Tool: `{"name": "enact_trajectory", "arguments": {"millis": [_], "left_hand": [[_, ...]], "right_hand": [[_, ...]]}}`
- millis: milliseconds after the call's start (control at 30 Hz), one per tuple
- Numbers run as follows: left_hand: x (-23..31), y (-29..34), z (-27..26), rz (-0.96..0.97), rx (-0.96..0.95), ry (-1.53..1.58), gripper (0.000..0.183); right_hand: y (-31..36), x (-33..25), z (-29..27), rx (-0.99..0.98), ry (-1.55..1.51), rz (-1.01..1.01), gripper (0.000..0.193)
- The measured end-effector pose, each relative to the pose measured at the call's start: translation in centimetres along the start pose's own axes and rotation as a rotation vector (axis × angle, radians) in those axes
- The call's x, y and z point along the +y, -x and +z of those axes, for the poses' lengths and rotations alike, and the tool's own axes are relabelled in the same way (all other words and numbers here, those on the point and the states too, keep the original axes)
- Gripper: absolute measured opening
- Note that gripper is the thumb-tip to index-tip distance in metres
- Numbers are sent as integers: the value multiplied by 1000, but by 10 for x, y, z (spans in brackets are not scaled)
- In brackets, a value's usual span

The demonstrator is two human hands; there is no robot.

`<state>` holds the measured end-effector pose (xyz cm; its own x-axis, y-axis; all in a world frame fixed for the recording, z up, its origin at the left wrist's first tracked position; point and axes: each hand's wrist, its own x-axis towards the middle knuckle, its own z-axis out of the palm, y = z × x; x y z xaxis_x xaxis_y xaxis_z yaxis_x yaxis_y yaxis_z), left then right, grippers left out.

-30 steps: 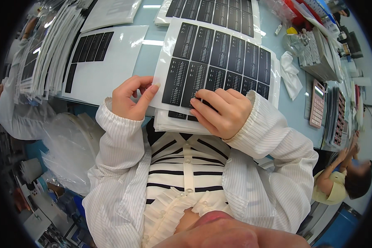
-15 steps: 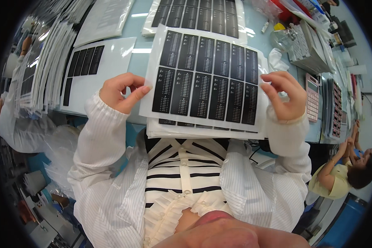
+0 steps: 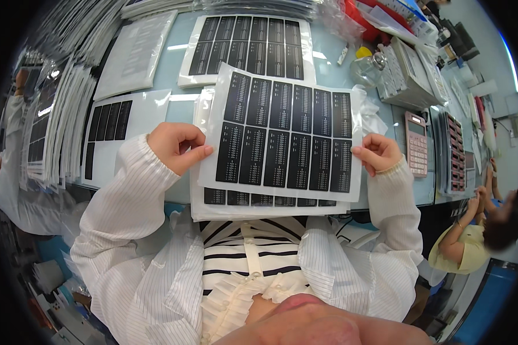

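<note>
A sheet of black labels point(image 3: 285, 135), two rows of dark rectangles on a pale backing, is held up slightly tilted in front of me. My left hand point(image 3: 181, 148) pinches its left edge between thumb and fingers. At the right edge, my right hand point(image 3: 380, 154) pinches it the same way. Beneath the raised sheet lies a stack of similar sheets point(image 3: 270, 210) at the near table edge, mostly covered by it. Farther off, another pile of label sheets point(image 3: 246, 49) rests on the table.
To the left lie a partly filled label sheet point(image 3: 147, 118), a plastic-wrapped pack point(image 3: 137, 54) and tall piles of sheets point(image 3: 63, 126). A pink calculator point(image 3: 416, 146), a glass jar point(image 3: 367, 70) and a box of papers point(image 3: 408, 75) stand right. Another person point(image 3: 463, 247) sits at far right.
My view has shifted, so the table's things appear lower. The held sheet has moved slightly away from me over the stack, uncovering more of the near stack. Both hands keep their pinch.
</note>
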<state>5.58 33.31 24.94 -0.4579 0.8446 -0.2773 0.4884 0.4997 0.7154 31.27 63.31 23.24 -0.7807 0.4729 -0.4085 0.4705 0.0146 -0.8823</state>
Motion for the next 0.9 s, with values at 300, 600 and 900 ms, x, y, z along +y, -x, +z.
{"name": "enact_trajectory", "arguments": {"millis": [300, 600, 900], "left_hand": [[-13, -32, -57, 2, 131, 191, 19], [-94, -149, -77, -22, 551, 66, 25], [-55, -79, -75, -8, 468, -139, 26]], "right_hand": [[-55, -82, -4, 13, 132, -243, 13], [-214, -73, 30, 184, 245, -340, 25], [-218, -62, 30, 152, 255, -275, 24]]}}
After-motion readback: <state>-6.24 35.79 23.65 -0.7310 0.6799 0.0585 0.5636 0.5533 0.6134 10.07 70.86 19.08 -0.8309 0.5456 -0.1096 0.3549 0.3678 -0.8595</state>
